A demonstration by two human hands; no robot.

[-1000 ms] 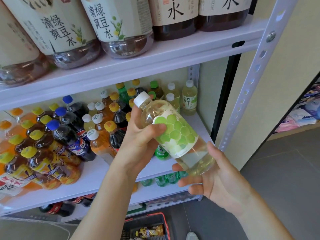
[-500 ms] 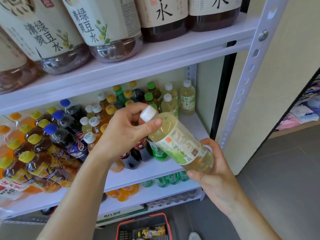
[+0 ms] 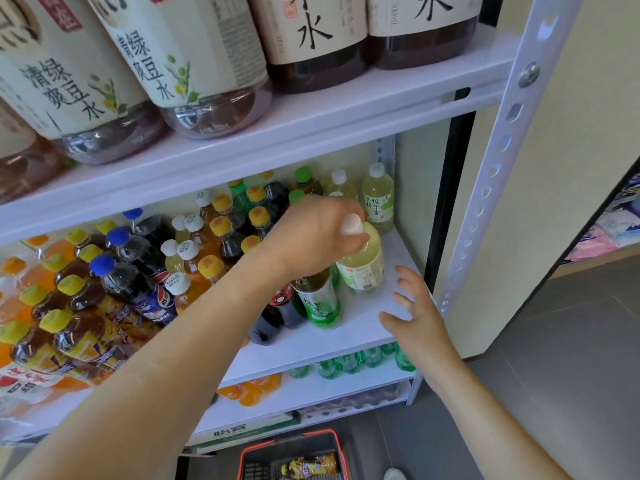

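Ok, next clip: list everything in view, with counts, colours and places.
Held bottle: one, pale yellow-green, white cap, middle shelf's right end.
Large bottles: at least five, cream labels, top shelf.
Small bottles: many, mixed cap colours, middle shelf's left.
Green tea bottle: one, green label, beside the held bottle.
Shelf unit: one, white.
Basket: one, red-rimmed, at the frame's bottom.
Left hand: grips the held bottle's top.
Right hand: open, at the shelf's front edge.
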